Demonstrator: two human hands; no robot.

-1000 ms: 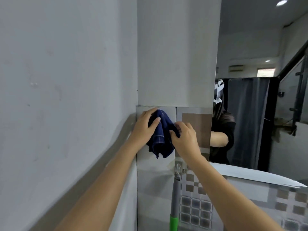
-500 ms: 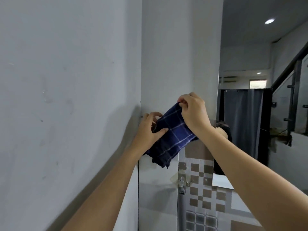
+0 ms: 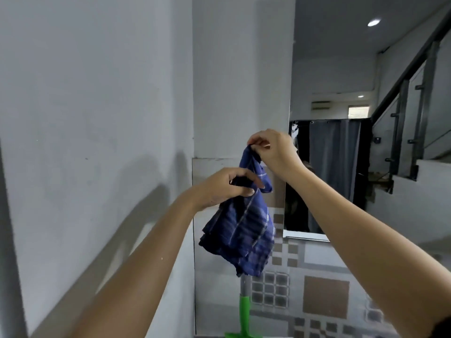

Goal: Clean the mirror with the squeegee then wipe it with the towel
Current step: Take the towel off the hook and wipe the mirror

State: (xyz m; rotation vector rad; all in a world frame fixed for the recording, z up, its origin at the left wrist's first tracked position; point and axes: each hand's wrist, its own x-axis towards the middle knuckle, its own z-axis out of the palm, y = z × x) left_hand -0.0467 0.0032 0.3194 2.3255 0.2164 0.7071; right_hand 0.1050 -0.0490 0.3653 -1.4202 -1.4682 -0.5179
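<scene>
A dark blue checked towel (image 3: 244,230) hangs in front of the tiled wall, away from the glass. My right hand (image 3: 273,150) pinches its top corner, raised. My left hand (image 3: 227,186) grips the towel lower down at its left edge. The mirror (image 3: 341,81) is on the wall to the right, its bottom edge just behind my right forearm. The squeegee (image 3: 244,311), grey shaft with a green handle, hangs on the tiles below the towel; its upper part is hidden by the cloth.
A white wall (image 3: 85,118) runs close along the left and meets a corner. Patterned grey and brown tiles (image 3: 324,296) cover the wall below the mirror. The mirror reflects a dark curtain and a stair railing.
Both hands have pulled the towel off the wall hook area and away from the tiles. My right hand lifted one corner, so the cloth now hangs down loosely instead of stretched.
</scene>
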